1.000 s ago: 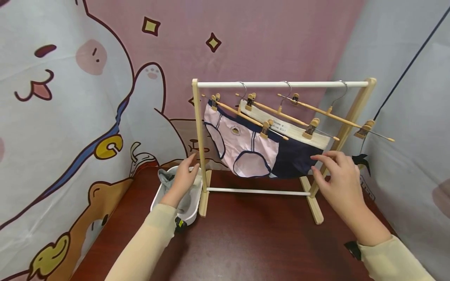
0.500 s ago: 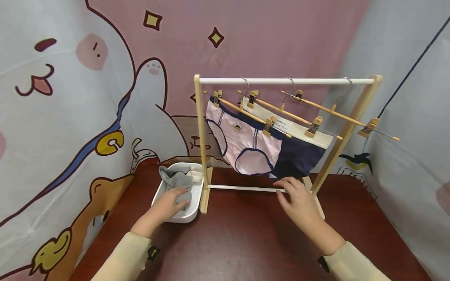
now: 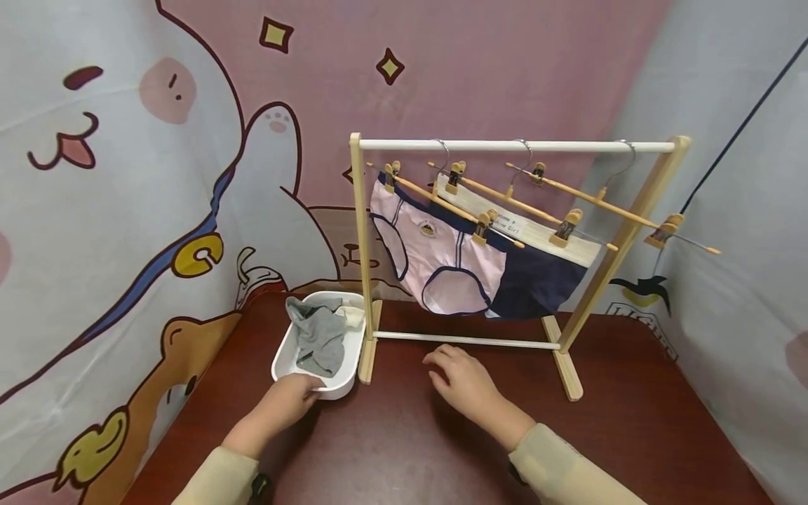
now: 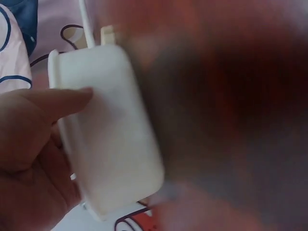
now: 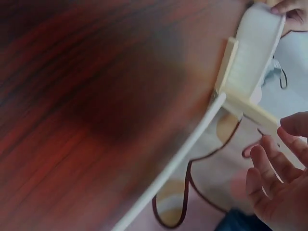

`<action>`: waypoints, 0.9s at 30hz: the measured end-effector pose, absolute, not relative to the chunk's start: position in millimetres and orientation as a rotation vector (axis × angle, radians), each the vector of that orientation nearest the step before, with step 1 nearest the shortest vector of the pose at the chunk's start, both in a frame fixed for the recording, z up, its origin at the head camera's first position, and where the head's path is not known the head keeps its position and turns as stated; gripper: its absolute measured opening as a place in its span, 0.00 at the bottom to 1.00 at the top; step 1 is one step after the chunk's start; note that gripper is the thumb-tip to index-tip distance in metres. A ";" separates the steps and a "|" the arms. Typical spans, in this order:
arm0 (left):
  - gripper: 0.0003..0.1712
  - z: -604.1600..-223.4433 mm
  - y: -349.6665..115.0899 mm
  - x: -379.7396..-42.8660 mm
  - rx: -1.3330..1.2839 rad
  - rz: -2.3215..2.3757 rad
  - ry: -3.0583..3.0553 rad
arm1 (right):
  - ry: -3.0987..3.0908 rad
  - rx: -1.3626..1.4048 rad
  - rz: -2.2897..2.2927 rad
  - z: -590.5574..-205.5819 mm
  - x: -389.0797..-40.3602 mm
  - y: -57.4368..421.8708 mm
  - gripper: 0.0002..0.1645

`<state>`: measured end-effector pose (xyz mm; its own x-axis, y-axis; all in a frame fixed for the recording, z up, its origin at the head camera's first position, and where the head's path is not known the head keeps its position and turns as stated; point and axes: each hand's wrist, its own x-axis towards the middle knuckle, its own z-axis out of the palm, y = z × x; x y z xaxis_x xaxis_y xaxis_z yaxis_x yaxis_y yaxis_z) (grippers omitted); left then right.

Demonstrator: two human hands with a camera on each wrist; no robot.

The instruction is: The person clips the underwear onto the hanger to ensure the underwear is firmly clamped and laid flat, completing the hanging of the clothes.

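Note:
My left hand point(image 3: 287, 402) grips the near rim of a white plastic basin point(image 3: 341, 384); in the left wrist view the thumb lies on the outer wall of the basin point(image 4: 108, 130) and the fingers go over its edge. Inside the basin lie a grey cloth point(image 3: 320, 340) and a cream cloth point(image 3: 351, 316). My right hand point(image 3: 467, 384) hovers over the table in front of the rack's lower bar point(image 3: 467, 341), holding nothing, fingers loosely bent. In the right wrist view the fingers of the right hand point(image 5: 284, 178) are spread apart.
A small wooden rack point(image 3: 362, 238) stands behind the hands. From its white top rail point(image 3: 480, 146) hang pink underpants point(image 3: 435, 242), navy underpants point(image 3: 536, 277) with a cream waistband, and a bare clip hanger point(image 3: 600, 201). The dark red table point(image 3: 404, 442) meets printed curtains.
My left hand has come down from beside the rack's left post, over the basin, to its near rim. The right hand has moved left and down from the navy underpants.

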<state>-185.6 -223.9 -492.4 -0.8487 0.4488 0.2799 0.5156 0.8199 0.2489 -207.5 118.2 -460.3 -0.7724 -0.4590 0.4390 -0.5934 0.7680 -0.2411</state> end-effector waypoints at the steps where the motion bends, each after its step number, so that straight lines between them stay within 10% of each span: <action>1: 0.05 -495.3 -224.1 -185.0 -0.729 -0.469 -2.777 | -2.613 0.827 0.523 -461.7 -209.2 110.0 0.12; 27: 0.06 -509.6 -225.5 -187.6 -0.687 -0.514 -2.686 | -2.878 1.262 0.087 -485.0 -256.9 -59.6 0.21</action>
